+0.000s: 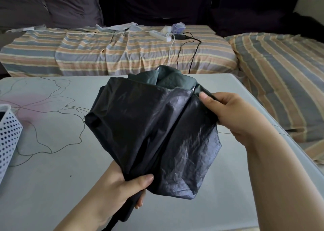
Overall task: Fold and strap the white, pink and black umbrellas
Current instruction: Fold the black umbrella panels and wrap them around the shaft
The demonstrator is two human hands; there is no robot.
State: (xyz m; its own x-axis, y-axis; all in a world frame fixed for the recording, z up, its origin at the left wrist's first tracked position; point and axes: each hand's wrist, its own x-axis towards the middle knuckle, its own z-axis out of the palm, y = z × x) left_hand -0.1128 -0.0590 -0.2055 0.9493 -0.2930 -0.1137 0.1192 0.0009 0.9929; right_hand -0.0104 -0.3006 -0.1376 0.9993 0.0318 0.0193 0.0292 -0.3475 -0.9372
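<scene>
- I see the black umbrella (152, 125) collapsed but not yet strapped, held above the table (52, 187) at the centre of the view, canopy end pointing away from me.
- My left hand (121, 188) grips the umbrella at the near end of the canopy, just above its handle (128, 208); the thumb lies across the gathered fabric and the fingers curl around behind.
- My right hand (233, 113) pinches a narrow dark strip (209, 95) at the canopy's far right edge, thumb on top. I cannot tell whether this is the strap or a fold of the hem.
- The canopy fabric hangs in loose, uneven folds; 2 metal rib tips (158, 69) show at the far rim.
- A white perforated basket (8, 134) sits at the table's left edge, well apart from the umbrella.
- Beyond the table lies a striped mattress (87, 55) carrying a white power strip (160, 35) and black cables (192, 43).
- A second striped cushion (280, 73) lies to the right.
</scene>
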